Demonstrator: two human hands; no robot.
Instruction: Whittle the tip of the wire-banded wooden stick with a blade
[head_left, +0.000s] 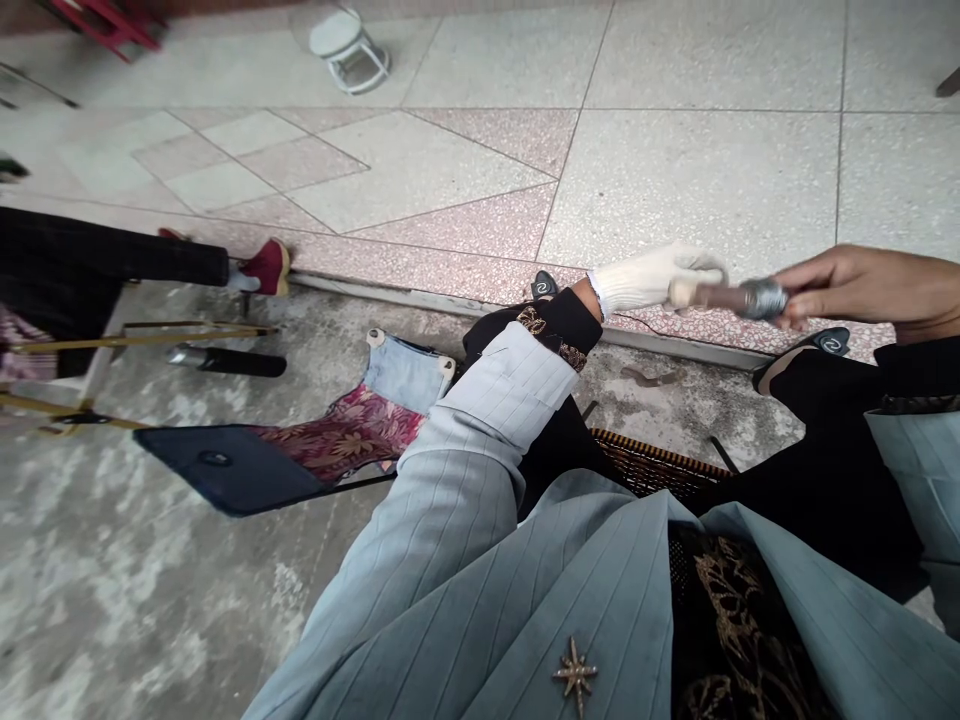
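My left hand (pixel 649 279) wears a white knit glove and is closed round one end of a short rod-like tool (pixel 731 297) with a brown shaft and a silvery metal end. My bare right hand (pixel 855 287) pinches the metal end from the right with its fingertips. Both hands hold the tool out over the floor, above my black shoes (pixel 814 347). My arms are in grey pinstriped sleeves (pixel 487 410) with black patterned cuffs.
A navy flat case (pixel 225 466) and red floral fabric (pixel 345 432) with a denim piece (pixel 405 372) lie on the concrete at left. Another person's dark trouser leg and red shoe (pixel 266 266) reach in from the left. A woven basket edge (pixel 649 462) sits by my lap. A white stool (pixel 349 50) stands far back.
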